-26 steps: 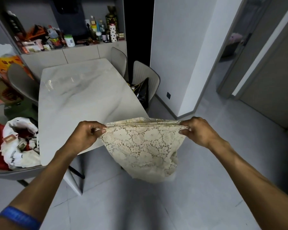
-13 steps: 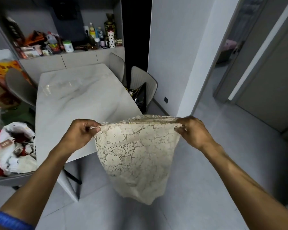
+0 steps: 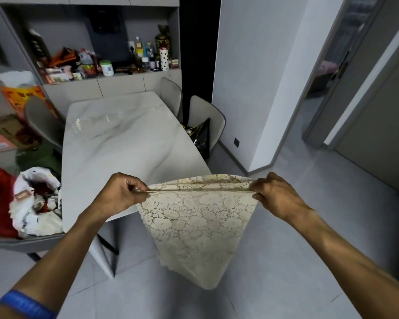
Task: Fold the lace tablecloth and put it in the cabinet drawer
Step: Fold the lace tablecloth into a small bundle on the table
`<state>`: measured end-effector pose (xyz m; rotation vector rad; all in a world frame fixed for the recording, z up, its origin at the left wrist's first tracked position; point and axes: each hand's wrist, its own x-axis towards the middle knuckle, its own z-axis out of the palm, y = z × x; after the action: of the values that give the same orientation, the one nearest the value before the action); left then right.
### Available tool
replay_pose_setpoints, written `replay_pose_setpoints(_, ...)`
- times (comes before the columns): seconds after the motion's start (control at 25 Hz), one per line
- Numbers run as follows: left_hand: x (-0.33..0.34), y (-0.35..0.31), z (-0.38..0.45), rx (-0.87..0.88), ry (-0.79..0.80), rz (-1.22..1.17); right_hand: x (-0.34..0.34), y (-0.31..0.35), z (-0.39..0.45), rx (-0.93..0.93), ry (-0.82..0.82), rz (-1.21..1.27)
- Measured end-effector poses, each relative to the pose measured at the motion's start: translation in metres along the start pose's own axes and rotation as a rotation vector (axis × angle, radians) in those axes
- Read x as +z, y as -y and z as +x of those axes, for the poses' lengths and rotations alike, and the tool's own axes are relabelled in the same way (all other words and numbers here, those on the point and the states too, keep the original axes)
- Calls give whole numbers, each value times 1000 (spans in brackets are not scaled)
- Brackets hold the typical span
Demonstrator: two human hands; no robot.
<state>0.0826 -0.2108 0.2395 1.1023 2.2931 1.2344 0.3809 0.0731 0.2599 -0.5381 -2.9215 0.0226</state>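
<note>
The cream-coloured lace tablecloth (image 3: 194, 226), already folded into several layers, hung in the air in front of the person, just off the near right corner of the white marble-patterned bench (image 3: 124, 143). Its upper edge was stretched into a nearly straight, level line between the two hands, and the stacked folds showed there as thin parallel edges. Below that line the cloth narrowed as it dropped, ending in a rounded tip above the grey tiled floor (image 3: 274, 284), which it did not touch.

The left hand (image 3: 122, 192) was curled closed, thumb and fingers pinching the left end of the upper edge; a blue band (image 3: 25, 305) circled that forearm near the bottom of the view. The right hand (image 3: 274, 194) pinched the right end in the same way, knuckles turned upward.

The bench top was bare and glossy. Grey upholstered chairs (image 3: 205, 116) stood along its right side, one holding a black bag (image 3: 200, 139). A chair at the left carried a heap of white and red fabric (image 3: 37, 203). Against the far wall stood a grey cabinet (image 3: 115, 86) with closed drawer fronts, its open shelf crowded with bottles and packets (image 3: 148, 56) too small to tell apart.
</note>
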Motion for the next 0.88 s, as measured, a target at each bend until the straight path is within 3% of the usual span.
replay_pose_setpoints(0.2, -2, -2, -3, 27, -64, -65, 9, 9, -11, 40, -142, -187)
replay_pose_setpoints(0.32, -3, -1, -7, 37, -65, -178, 22, 3, -14, 103, -11, -178)
replay_pose_setpoints(0.44, 1, -2, -13, 55, -152, -396, 32, -1, -10, 325, 17, 342)
replay_pose_setpoints(0.56, -11, -6, -10, 81, -261, -622, 36, -4, -3, 387, -224, 783)
replay_pose_setpoints(0.64, -20, -10, -8, 107, -251, -703, 37, -4, -2, 392, -336, 1258)
replay_pose_setpoints(0.68, -22, -12, -9, 117, -239, -724, 40, -2, -2, 374, -281, 1436)
replay_pose_setpoints(0.76, -24, -17, -11, 136, -230, -750, 52, 10, -4, 348, -53, 1530)
replay_pose_setpoints(0.88, -32, -15, -14, 154, -218, -843, 69, 21, -7, 428, -37, 1605)
